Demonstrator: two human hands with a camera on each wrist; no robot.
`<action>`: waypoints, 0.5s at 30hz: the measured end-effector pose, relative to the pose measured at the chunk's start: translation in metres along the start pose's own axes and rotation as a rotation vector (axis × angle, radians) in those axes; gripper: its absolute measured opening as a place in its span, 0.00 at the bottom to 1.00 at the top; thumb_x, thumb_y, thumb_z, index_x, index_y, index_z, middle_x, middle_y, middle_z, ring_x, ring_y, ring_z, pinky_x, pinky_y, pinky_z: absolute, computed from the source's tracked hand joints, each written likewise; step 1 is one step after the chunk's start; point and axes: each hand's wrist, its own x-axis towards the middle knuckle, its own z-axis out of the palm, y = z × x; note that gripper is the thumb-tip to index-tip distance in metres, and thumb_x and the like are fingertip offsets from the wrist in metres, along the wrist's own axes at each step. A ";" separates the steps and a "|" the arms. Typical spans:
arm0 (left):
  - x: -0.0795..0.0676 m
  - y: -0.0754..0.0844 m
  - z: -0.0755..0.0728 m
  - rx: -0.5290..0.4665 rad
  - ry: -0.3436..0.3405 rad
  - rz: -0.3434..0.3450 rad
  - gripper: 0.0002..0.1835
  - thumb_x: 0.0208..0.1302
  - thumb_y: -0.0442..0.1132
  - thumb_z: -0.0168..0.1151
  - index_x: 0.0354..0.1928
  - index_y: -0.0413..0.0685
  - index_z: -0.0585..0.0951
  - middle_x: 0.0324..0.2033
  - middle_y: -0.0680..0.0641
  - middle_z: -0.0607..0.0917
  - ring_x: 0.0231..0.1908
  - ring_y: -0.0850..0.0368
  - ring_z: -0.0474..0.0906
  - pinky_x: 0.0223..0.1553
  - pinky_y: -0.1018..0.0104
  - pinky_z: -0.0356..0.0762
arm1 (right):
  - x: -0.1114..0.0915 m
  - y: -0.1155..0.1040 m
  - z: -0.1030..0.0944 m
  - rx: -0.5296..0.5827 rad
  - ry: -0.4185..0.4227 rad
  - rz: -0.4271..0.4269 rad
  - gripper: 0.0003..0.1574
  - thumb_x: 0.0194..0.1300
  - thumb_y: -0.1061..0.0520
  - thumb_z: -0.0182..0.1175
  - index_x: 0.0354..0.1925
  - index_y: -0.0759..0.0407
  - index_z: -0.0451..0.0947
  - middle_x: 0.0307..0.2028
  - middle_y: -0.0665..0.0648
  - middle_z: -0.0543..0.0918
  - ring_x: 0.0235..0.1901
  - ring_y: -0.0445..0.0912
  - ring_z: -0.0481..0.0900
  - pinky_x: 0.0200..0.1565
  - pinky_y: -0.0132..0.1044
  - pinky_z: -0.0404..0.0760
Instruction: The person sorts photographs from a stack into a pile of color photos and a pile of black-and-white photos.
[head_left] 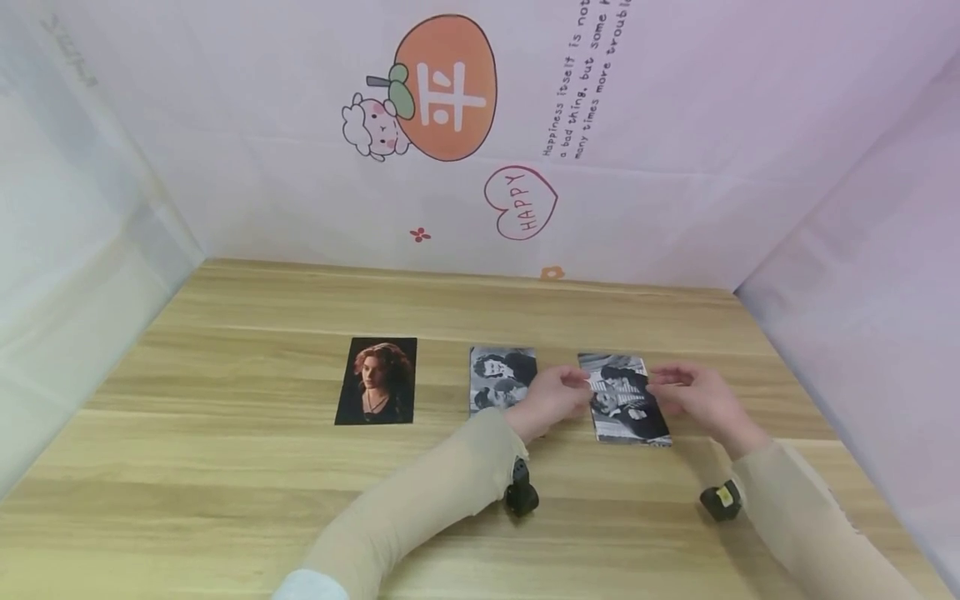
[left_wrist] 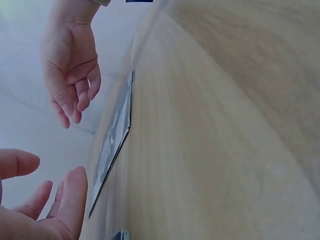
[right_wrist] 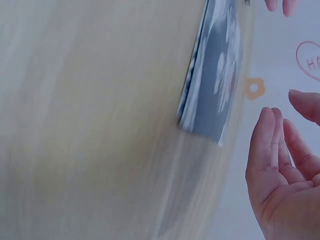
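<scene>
A black-and-white photo card (head_left: pixel 622 408) lies slightly turned on the wooden table, between my two hands. My left hand (head_left: pixel 557 398) hovers by its left edge, thumb and fingers parted with nothing between them. On the opposite side, my right hand (head_left: pixel 697 400) is near the upper right edge, its fingers loosely extended. The right wrist view shows the card (right_wrist: pixel 212 80) flat with a layered edge, apart from the right hand (right_wrist: pixel 285 175). Another black-and-white photo card (head_left: pixel 498 379) lies partly hidden behind my left hand.
A color portrait card (head_left: pixel 377 382) of a person with reddish hair lies farther left on the wooden table (head_left: pixel 225 375). A white printed cloth (head_left: pixel 300 192) rises behind the table's back edge, and similar cloth walls stand at both sides. Small black cameras hang at both wrists.
</scene>
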 end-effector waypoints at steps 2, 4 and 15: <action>-0.002 0.001 -0.003 -0.004 -0.001 -0.005 0.18 0.59 0.26 0.58 0.53 0.35 0.77 0.46 0.41 0.82 0.43 0.49 0.82 0.42 0.65 0.84 | -0.001 -0.004 0.003 0.023 -0.012 -0.008 0.31 0.65 0.60 0.58 0.59 0.79 0.64 0.52 0.76 0.75 0.37 0.38 0.80 0.40 0.35 0.84; -0.003 0.002 -0.007 -0.002 -0.006 0.001 0.19 0.59 0.26 0.58 0.54 0.35 0.77 0.46 0.41 0.82 0.44 0.48 0.82 0.42 0.64 0.84 | -0.001 -0.007 0.006 0.066 -0.035 -0.009 0.31 0.66 0.61 0.56 0.59 0.80 0.62 0.52 0.76 0.74 0.39 0.38 0.80 0.42 0.35 0.84; -0.014 0.004 -0.035 -0.001 -0.032 0.052 0.19 0.61 0.29 0.57 0.54 0.32 0.75 0.48 0.37 0.81 0.47 0.43 0.80 0.46 0.60 0.82 | 0.004 -0.026 0.028 0.161 -0.077 -0.059 0.28 0.65 0.64 0.56 0.58 0.80 0.64 0.48 0.71 0.78 0.39 0.39 0.80 0.43 0.36 0.84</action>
